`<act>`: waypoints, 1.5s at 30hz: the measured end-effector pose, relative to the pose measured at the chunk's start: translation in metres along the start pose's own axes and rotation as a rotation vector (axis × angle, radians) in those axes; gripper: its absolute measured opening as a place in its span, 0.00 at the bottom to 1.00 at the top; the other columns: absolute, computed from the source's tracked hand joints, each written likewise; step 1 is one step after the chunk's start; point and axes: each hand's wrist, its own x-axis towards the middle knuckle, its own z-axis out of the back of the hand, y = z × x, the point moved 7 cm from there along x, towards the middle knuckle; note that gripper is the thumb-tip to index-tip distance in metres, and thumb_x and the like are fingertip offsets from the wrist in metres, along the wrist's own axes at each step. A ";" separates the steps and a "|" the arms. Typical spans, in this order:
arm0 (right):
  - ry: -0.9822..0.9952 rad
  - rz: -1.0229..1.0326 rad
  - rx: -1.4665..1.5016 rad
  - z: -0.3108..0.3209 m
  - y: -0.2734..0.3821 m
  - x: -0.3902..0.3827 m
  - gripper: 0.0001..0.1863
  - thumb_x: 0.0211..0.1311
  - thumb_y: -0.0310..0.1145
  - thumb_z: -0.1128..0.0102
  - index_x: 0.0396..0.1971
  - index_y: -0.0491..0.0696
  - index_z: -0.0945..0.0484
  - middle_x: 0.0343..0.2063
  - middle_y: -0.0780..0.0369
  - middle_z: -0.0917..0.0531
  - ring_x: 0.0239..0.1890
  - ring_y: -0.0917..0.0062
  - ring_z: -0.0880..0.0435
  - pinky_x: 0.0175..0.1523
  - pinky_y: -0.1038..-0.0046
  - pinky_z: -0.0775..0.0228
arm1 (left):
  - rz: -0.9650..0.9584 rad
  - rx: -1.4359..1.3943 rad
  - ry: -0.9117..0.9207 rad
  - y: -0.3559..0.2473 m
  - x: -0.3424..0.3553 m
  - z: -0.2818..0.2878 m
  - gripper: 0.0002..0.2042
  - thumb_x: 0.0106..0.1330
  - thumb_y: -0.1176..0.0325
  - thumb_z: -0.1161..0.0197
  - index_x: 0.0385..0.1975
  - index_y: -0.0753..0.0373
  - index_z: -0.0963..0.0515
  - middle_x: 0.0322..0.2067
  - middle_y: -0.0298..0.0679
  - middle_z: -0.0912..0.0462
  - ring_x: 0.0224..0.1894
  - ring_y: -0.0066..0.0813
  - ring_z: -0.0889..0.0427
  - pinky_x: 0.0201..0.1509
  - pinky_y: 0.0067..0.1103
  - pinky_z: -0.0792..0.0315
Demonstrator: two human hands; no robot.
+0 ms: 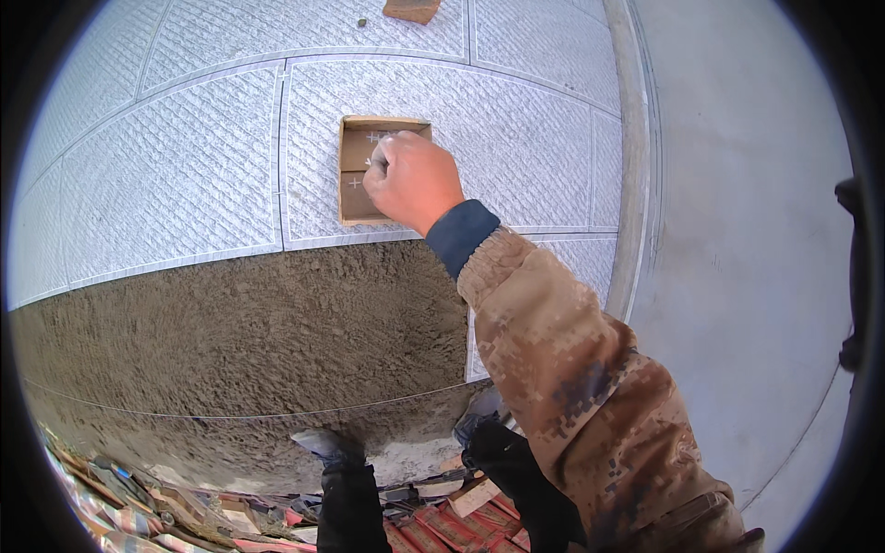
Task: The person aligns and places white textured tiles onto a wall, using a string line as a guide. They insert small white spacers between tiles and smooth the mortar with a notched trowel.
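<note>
My right hand, in a camouflage sleeve with a dark cuff, reaches into a small open cardboard box with its fingers closed. What they hold, if anything, is hidden. A few small white plus-shaped pieces lie in the box, partly covered by the hand. The box rests on a large grey textured slab with a pale border, near that slab's lower edge. My left hand is out of view.
Bare mortar fills the strip below the slabs, crossed by a thin string. My feet stand at its lower side, near red tiles and debris. A smooth grey surface lies right. A brown block sits at the top.
</note>
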 end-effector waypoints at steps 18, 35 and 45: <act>0.303 -0.813 0.571 0.212 0.008 -0.472 0.10 0.55 0.38 0.42 0.27 0.46 0.21 0.28 0.56 0.19 0.34 0.58 0.20 0.40 0.60 0.29 | -0.563 1.111 0.310 -0.063 -0.241 0.064 0.09 0.62 0.64 0.40 0.35 0.60 0.17 0.38 0.50 0.18 0.43 0.53 0.20 0.47 0.39 0.25; 0.210 -1.091 0.400 0.476 -0.065 -0.675 0.13 0.50 0.41 0.41 0.23 0.46 0.17 0.26 0.51 0.17 0.30 0.54 0.18 0.38 0.57 0.27 | -0.321 1.065 0.438 -0.052 -0.348 0.086 0.19 0.66 0.50 0.44 0.48 0.54 0.20 0.48 0.55 0.20 0.52 0.56 0.24 0.54 0.40 0.27; 0.031 -1.147 0.410 0.508 -0.055 -0.732 0.11 0.50 0.39 0.42 0.24 0.46 0.17 0.24 0.51 0.18 0.28 0.55 0.19 0.35 0.59 0.27 | -0.333 1.041 0.288 -0.082 -0.385 0.052 0.16 0.56 0.59 0.39 0.38 0.63 0.15 0.32 0.46 0.13 0.37 0.37 0.15 0.43 0.30 0.22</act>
